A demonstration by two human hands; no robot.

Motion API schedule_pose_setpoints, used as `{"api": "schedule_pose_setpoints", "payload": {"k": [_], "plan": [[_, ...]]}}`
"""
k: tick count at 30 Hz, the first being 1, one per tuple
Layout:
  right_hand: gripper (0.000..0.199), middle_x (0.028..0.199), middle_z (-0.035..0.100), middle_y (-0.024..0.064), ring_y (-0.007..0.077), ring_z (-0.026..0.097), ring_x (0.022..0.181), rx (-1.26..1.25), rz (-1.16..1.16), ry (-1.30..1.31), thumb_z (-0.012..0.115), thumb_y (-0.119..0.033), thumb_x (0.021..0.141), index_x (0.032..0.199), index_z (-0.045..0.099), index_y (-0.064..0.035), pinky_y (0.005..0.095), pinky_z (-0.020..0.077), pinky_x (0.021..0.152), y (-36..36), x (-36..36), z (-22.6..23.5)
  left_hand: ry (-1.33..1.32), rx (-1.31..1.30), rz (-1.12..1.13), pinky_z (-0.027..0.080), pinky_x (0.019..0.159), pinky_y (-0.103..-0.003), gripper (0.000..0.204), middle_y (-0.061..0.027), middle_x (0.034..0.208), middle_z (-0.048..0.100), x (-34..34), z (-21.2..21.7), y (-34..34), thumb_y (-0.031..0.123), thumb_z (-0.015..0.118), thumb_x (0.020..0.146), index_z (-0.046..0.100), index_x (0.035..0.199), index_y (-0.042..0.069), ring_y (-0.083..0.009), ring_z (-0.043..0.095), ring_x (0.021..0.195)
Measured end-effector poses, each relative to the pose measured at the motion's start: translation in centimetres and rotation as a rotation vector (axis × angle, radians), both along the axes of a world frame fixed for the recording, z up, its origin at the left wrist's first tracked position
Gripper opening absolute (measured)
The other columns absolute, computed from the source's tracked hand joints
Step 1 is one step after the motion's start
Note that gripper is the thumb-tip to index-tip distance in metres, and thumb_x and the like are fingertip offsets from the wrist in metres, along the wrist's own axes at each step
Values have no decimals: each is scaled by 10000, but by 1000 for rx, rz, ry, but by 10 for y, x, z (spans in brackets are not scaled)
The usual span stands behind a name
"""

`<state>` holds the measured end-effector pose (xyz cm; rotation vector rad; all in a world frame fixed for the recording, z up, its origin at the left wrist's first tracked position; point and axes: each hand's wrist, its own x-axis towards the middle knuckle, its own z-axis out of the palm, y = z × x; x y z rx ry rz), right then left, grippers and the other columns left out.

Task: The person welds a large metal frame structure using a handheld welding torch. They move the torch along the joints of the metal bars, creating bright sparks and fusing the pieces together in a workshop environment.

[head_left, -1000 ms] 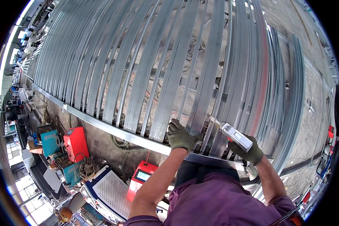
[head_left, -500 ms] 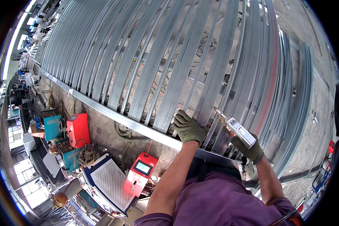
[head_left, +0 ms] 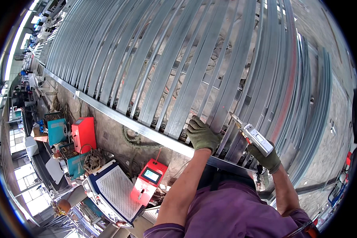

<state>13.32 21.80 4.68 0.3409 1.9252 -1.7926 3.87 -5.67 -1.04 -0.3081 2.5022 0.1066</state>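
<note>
My left hand (head_left: 203,137), in a dark green glove, lies over the galvanized metal bars close to the near edge of a large slatted frame. Its fingers are stretched out and a little apart, resting on the metal. My right hand (head_left: 267,159), gloved alike, is closed round the grip of a silver handheld welding gun (head_left: 257,138). The gun's narrow nozzle points up and left, above the bars. A small red dot of light shows on a wide bar (head_left: 220,115) just left of the nozzle. My right fingers are partly hidden under the gun.
A long edge rail (head_left: 146,133) runs along the frame's near side. A red machine with a screen (head_left: 148,180) stands below it, beside a white perforated panel (head_left: 117,190). Another red box (head_left: 83,133) and teal machines (head_left: 57,131) are at left. Loose metal lengths (head_left: 319,107) lie at right.
The view has shifted slightly, so the frame and both hands sit a little differently in it. Left hand and welding gun keep nearly the same places over the bars.
</note>
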Motion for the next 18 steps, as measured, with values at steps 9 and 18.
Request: {"api": "schedule_pose_setpoints", "payload": {"k": [9, 18], "plan": [[321, 1011, 844, 79, 131, 799, 937, 193, 364, 183, 847, -130, 1032, 1313, 760, -2, 313, 644, 831, 2, -11, 28, 565, 368, -337, 520, 1203, -532, 897, -292, 1570, 588, -44, 16, -103, 542, 889, 902, 553, 1539, 7, -457, 613, 1428], [552, 1094, 832, 167, 335, 821, 1054, 134, 573, 55, 848, -557, 978, 1291, 796, -106, 405, 648, 915, -53, -22, 4, -19, 39, -531, 24, 1412, -574, 1435, -267, 1884, -6, -131, 13, -110, 845, 739, 873, -9, 1819, 66, -425, -84, 1751]]}}
